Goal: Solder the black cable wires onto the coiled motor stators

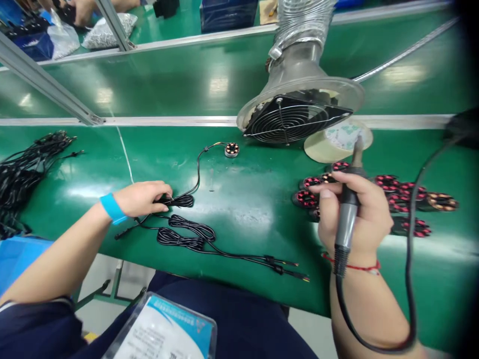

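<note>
My left hand (147, 198), with a blue band at the wrist, grips a coiled black cable (183, 201). That cable runs up to a small round coil part (231, 149) lying on the green table. Two more bundled black cables (187, 238) lie just below, their bare wire ends pointing right. My right hand (355, 214) holds a soldering iron (348, 214) upright, tip up, over a group of round coil parts. Some of these have red windings (406, 192), others copper-coloured ones (442, 201).
A fume extractor hood (299, 109) hangs over the table's back edge, beside a roll of tape (322, 145). Many black cables (26, 174) are piled at the left. The iron's cord (410, 239) loops at the right. Another person's hand (83, 11) shows beyond the divider.
</note>
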`<state>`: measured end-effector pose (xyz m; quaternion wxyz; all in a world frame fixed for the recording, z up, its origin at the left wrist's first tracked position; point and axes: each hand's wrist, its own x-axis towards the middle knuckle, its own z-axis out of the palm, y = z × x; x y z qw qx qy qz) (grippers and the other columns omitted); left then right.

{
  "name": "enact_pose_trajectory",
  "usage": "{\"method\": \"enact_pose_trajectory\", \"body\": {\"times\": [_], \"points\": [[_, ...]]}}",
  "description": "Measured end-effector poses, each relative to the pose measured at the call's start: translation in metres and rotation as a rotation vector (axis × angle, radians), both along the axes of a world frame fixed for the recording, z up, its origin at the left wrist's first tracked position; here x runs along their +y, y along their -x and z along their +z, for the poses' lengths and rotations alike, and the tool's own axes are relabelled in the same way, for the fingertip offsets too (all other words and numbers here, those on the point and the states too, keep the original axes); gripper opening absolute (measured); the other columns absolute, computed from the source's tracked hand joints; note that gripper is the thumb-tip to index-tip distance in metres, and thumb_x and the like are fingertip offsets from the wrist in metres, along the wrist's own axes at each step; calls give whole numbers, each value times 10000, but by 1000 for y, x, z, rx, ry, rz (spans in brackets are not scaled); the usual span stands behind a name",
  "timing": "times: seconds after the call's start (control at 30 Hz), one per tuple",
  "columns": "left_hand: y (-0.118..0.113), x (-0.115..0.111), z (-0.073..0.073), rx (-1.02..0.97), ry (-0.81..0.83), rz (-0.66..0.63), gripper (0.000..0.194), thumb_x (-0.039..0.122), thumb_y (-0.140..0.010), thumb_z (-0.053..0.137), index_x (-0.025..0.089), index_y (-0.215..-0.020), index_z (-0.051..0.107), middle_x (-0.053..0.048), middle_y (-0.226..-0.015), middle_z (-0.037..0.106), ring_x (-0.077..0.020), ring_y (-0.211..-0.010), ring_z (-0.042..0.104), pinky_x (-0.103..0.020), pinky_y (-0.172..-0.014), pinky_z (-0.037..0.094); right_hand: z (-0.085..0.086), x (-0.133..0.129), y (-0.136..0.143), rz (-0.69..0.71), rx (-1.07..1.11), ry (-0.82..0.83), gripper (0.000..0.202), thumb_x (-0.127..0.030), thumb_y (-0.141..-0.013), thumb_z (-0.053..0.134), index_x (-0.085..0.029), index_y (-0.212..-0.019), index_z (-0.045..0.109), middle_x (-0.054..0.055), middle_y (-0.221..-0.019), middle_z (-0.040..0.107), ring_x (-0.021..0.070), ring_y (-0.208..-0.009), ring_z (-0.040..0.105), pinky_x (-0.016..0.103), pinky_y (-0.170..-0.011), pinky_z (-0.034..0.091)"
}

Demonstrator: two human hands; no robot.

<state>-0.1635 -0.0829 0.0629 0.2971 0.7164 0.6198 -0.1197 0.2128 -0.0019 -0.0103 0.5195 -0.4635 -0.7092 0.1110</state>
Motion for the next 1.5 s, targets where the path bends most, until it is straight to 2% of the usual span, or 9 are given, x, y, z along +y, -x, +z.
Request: {"method": "enact_pose_trajectory", "body": {"times": [0.13, 0.23, 0.33, 0.5, 0.67, 0.8, 0.97, 1.13, 1.5], "points": [[10, -4, -5, 235, -252, 64, 235, 377, -877, 516, 200, -969, 640, -73, -935, 630, -217, -789, 596, -301, -652, 427, -3, 6, -10, -67, 66, 47, 353, -186, -836, 604, -204, -1186, 650, 78, -817, 747, 222, -755, 735, 415, -797, 560], [11, 8, 3, 474, -560, 269, 372, 386, -947, 394, 182, -1175, 605, -119, -1106, 630, -272, -921, 614, -341, -695, 463, -6, 9, -15, -70, 23, 129, 380, -194, -843, 575, -197, -1220, 626, 100, -878, 744, 211, -739, 726, 378, -736, 564], [3, 23, 14, 300, -676, 426, 409, 393, -956, 350, 167, -1150, 630, -97, -1074, 657, -256, -996, 603, -369, -858, 482, -7, 10, -16, -83, -233, 85, 332, -235, -845, 563, -191, -1158, 663, 96, -882, 750, 217, -747, 704, 384, -751, 537], [-47, 42, 13, -295, -157, 330, 424, 400, -918, 368, 165, -797, 700, -31, -688, 618, -145, -637, 565, -275, -642, 467, -8, 7, -8, 40, -579, -22, 277, -259, -868, 513, -185, -1073, 684, 72, -819, 747, 224, -667, 663, 384, -689, 478], [-117, 54, -14, -629, 442, 377, 411, 396, -967, 369, 137, -774, 624, -2, -590, 579, -88, -392, 473, -220, -389, 311, -3, -12, 14, 217, -354, 5, 314, -176, -876, 528, -218, -1172, 627, 28, -854, 765, 194, -732, 717, 356, -741, 558], [-144, 68, -40, -762, 259, 375, 470, 397, -990, 374, 132, -687, 616, 32, -518, 506, -60, -430, 401, -206, -478, 315, -3, -22, 24, 425, -145, 154, 443, -132, -870, 505, -253, -1295, 536, 31, -1010, 750, 182, -923, 734, 358, -872, 581], [-147, 75, -54, -862, 13, 503, 274, 288, -932, 490, 140, -722, 582, 43, -603, 491, -82, -567, 420, -229, -590, 339, -13, -21, 26, 303, -171, 211, 472, -260, -837, 617, -231, -1292, 494, 60, -1013, 683, 222, -913, 688, 406, -838, 575], [-146, 71, -59, -859, -31, 457, 70, 185, -847, 572, 146, -798, 540, 56, -644, 457, -81, -599, 395, -229, -588, 327, -19, -21, 36, 276, -356, 263, 532, -409, -809, 695, -202, -1266, 519, 90, -971, 669, 282, -880, 612, 469, -810, 531], [-146, 66, -55, -801, 27, 263, 144, 216, -812, 630, 167, -791, 496, 24, -702, 544, -99, -642, 490, -255, -617, 401, -12, -27, 37, 373, -580, 65, 325, -399, -922, 557, -244, -1206, 525, 53, -877, 623, 251, -811, 542, 368, -684, 432]]}}
